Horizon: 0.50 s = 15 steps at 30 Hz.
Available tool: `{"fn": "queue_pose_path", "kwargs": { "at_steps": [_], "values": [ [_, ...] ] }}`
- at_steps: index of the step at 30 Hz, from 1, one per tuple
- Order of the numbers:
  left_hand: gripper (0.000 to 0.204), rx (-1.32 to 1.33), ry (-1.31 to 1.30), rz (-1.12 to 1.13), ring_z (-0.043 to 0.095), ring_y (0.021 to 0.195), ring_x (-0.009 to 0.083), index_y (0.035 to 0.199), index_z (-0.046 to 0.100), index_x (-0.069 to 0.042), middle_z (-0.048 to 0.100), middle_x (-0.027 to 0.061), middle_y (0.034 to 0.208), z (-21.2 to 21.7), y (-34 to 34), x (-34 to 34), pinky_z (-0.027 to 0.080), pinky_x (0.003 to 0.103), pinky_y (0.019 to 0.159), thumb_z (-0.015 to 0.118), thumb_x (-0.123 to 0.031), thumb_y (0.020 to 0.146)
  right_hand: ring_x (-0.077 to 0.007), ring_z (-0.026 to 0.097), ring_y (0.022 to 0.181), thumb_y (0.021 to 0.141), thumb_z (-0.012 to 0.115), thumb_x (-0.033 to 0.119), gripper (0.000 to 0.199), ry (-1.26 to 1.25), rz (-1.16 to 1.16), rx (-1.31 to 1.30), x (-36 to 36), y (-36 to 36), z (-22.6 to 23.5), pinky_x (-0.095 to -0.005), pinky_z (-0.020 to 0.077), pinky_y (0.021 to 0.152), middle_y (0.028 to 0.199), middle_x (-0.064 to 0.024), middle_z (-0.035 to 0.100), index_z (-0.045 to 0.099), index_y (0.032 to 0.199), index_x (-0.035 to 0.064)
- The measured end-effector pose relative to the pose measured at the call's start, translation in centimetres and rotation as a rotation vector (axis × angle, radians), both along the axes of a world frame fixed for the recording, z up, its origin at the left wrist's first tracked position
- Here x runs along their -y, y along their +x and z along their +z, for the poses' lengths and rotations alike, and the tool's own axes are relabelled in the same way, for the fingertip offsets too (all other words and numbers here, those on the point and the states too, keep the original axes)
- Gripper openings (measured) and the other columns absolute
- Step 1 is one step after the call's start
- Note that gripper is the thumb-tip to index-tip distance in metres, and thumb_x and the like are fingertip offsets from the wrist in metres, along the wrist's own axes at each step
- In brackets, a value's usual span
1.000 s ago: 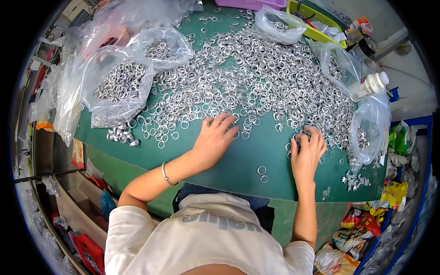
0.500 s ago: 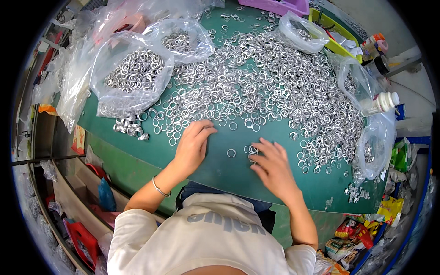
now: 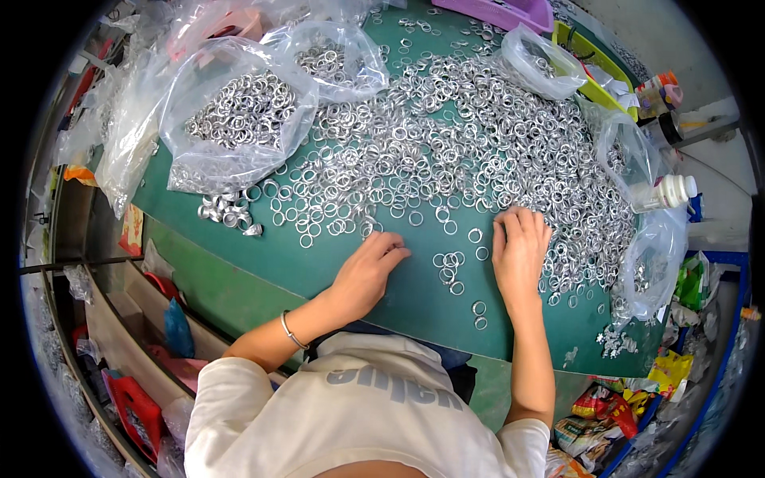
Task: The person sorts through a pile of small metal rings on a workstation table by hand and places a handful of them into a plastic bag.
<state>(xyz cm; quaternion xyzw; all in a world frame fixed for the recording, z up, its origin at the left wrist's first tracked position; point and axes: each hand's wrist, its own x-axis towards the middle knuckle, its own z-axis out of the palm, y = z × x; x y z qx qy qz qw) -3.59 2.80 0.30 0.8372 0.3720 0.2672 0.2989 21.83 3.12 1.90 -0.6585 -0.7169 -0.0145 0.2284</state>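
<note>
Green table (image 3: pixel 398 299) fills the view, a wide heap of silver rings (image 3: pixel 478 159) across it. Left hand (image 3: pixel 368 271) lies loosely curled beside a small cluster of rings (image 3: pixel 449 267); right hand (image 3: pixel 519 251) presses flat, fingers together, at the heap's edge.

left hand (image 3: pixel 368 271): fingertips curl under at 1 o'clock, contact with rings unclear
right hand (image 3: pixel 519 251): palm hides the rings beneath
purple tray (image 3: pixel 502 11): cut off at 12 o'clock
clear bag (image 3: pixel 239 119): lower rings blurred by plastic
</note>
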Motion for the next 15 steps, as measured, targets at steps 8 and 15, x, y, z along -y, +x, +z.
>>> {"fn": "queue_pose_path", "kwargs": {
  "at_steps": [8,15],
  "values": [
    [0.041,-0.054,0.143,0.047,0.053,0.109,0.0345,0.110,0.061,-0.001,0.056,0.0146,0.122,0.9,1.6,-0.9,0.043,0.043,0.090,0.055,0.012,0.071,-0.0266,0.052,0.095,0.076,0.070,0.007,0.012,0.011,0.151,-0.015,-1.8,-1.5,-0.5,-0.0394,0.0384,0.081,0.101,-0.0076,0.057,0.066,0.087,0.0045],
    [0.045,-0.117,0.091,-0.249,0.043,0.130,0.0346,0.121,0.060,-0.005,0.048,0.0135,0.139,1.4,4.2,0.8,0.034,0.051,0.106,0.055,0.006,0.078,-0.0271,0.053,0.094,0.075,0.071,0.005,0.012,-0.284,0.096,-0.183,8.1,1.0,3.1,-0.0389,0.0399,0.081,0.101,-0.0071,0.058,0.066,0.085,0.0044]
  ]
}}
